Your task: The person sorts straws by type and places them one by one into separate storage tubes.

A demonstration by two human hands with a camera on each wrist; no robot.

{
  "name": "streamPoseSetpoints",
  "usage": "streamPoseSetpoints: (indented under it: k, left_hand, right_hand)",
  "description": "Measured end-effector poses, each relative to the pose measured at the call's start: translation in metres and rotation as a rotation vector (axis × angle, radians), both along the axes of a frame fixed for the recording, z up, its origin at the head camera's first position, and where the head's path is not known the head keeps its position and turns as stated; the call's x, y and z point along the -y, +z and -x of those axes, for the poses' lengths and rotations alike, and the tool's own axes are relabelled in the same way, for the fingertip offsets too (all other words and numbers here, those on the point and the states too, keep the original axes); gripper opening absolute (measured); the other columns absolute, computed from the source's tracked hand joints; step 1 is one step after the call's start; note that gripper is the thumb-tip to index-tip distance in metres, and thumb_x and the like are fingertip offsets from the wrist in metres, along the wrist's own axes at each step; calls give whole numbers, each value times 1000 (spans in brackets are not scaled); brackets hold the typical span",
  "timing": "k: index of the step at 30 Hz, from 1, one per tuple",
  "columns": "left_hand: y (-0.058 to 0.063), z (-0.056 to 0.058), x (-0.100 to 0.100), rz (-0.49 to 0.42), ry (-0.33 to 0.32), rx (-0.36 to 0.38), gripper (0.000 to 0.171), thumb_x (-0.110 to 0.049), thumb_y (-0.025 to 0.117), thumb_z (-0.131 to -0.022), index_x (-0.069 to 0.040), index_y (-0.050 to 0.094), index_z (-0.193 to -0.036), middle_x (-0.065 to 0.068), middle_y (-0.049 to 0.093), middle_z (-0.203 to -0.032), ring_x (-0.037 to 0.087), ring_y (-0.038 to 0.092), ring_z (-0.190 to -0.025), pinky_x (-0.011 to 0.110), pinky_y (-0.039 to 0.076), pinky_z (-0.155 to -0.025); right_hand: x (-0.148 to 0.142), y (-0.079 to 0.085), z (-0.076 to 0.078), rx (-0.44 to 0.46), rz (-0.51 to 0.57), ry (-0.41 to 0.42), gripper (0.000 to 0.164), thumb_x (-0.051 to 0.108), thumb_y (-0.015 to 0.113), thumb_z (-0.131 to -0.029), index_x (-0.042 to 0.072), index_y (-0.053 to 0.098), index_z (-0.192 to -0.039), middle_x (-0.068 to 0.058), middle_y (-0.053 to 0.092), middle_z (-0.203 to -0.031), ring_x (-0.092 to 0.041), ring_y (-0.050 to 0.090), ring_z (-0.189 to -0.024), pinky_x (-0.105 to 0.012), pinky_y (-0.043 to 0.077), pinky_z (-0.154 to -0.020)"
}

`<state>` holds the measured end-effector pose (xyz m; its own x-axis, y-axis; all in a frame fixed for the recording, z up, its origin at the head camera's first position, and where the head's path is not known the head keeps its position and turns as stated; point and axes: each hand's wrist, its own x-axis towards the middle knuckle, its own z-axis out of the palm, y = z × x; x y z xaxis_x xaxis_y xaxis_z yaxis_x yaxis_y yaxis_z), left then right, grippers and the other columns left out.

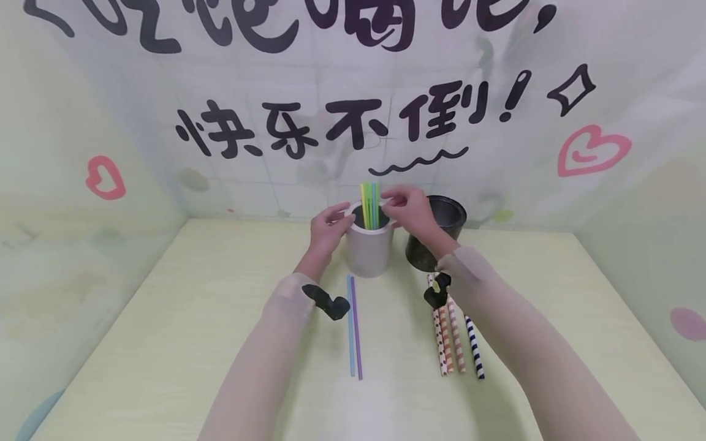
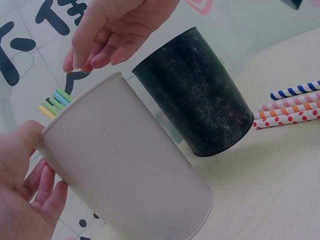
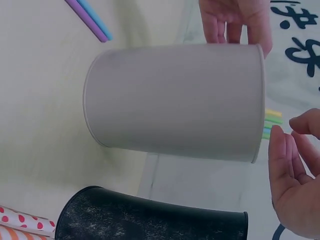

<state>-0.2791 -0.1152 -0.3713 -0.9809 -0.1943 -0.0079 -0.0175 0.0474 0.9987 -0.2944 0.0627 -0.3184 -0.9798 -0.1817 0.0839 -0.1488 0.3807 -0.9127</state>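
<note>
White cup [image 1: 368, 250] stands upright on the desk [image 1: 165, 343], mid-back, near the wall [image 1: 138, 79]. Left hand [image 1: 326, 230] holds the cup at its left rim, thumb on the lip, fingers [image 2: 47, 192] curled against the outer side. Right hand [image 1: 407, 209] is over the cup's right rim, just beside the straw tops; fingers [image 2: 82, 52] bent loosely, nothing clearly pinched, so grip on a straw cannot be told from these views. In the right wrist view the right hand's fingers [image 3: 285, 165] sit close to the straw ends without clear contact.

Green and yellow straws [image 1: 369, 205] stand inside the white cup, tips above the rim. Black cup [image 1: 436, 236] stands just right of the white cup, close but apart, partly behind the right wrist.

Blue straw [image 1: 350, 331] and purple straw [image 1: 356, 334] lie side by side on the desk in front of the white cup, touching along their length. Patterned straws [image 1: 455, 337] lie in a row in front of the black cup: red dots, orange stripes, pink stripes, navy stripes, their far ends under the right wrist. Black wrist mounts [image 1: 328, 301] on both forearms. Wall carries black lettering and pink hearts [image 1: 590, 150].
</note>
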Motion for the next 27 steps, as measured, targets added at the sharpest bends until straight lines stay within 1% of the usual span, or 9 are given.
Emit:
streamPoseSetpoints:
  k: [2, 5, 10, 12, 15, 19, 27]
  left_hand:
    - [0, 0, 1, -2, 1, 3, 38, -11, 66, -83, -10, 60, -120, 12, 53, -113, 23, 52, -100, 26, 52, -82]
    - [1, 1, 2, -2, 5, 5, 38, -11, 66, -83, -10, 60, -120, 12, 53, -115, 22, 51, -102, 25, 52, -82]
    - [1, 2, 0, 8, 5, 5, 38, -12, 66, -83, -10, 59, -121, 13, 53, -116, 22, 51, -104, 25, 52, -82]
    - [0, 1, -1, 2, 3, 9, 38, -12, 66, -83, -10, 59, -121, 12, 53, -115, 22, 51, -104, 25, 52, -82]
    - [-1, 0, 0, -6, 9, 7, 38, -10, 65, -83, -10, 60, -120, 12, 53, -113, 21, 51, -102, 24, 52, -82]
    - [-1, -1, -1, -14, 8, 3, 38, -10, 65, -82, -9, 60, -119, 12, 54, -112, 22, 52, -101, 24, 52, -82]
    - [1, 0, -2, -6, 12, -6, 37, -9, 66, -82, -9, 61, -118, 12, 54, -111, 22, 52, -100, 25, 52, -82]
  right_hand:
    - [-2, -2, -8, 5, 1, 34, 30, 4, 60, -84, -1, 61, -113, -13, 59, -89, -21, 56, -79, -37, 58, -63]
    - [-5, -6, -20, 4, 2, 76, 29, 4, 61, -84, -1, 61, -112, -14, 60, -90, -22, 57, -80, -40, 58, -65]
    - [-11, -16, -42, 16, 11, 139, 25, 3, 61, -84, -2, 63, -108, -14, 60, -89, -23, 57, -80, -36, 58, -63]
    - [-12, -23, -49, 25, 0, 176, 23, 3, 62, -84, -2, 64, -106, -14, 61, -89, -23, 58, -80, -33, 57, -62]
    - [-11, -35, -56, 46, -15, 245, 21, 4, 62, -84, -3, 64, -104, -14, 62, -90, -21, 58, -80, -33, 57, -61]
    - [-9, -51, -60, 93, -11, 293, 23, 3, 60, -83, -5, 63, -104, -14, 62, -90, -21, 58, -80, -34, 56, -61]
    - [3, -76, -55, 184, -3, 285, 25, 1, 57, -84, -5, 61, -108, -13, 58, -92, -21, 54, -82, -35, 56, -61]
